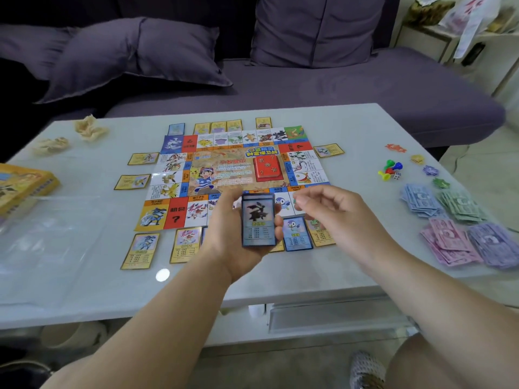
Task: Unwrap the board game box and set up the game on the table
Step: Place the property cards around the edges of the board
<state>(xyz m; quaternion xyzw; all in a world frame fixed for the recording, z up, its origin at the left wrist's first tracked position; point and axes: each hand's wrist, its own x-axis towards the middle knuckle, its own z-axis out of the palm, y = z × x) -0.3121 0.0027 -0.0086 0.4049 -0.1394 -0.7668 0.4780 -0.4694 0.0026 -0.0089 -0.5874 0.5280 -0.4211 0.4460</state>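
Cards [258,220] in left hand [233,237], seemingly above board [224,169] edge

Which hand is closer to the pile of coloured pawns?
Right. The right hand hovers above the board, left of the pawns; the left hand, gripping a card stack, is farther left.

One game board [224,167], four money piles [420,200], four pawns [389,167], one die [396,176]

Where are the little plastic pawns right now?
In the head view, the pawns sit on the table, right of the board, beside the white dice and beyond the blue banknotes.
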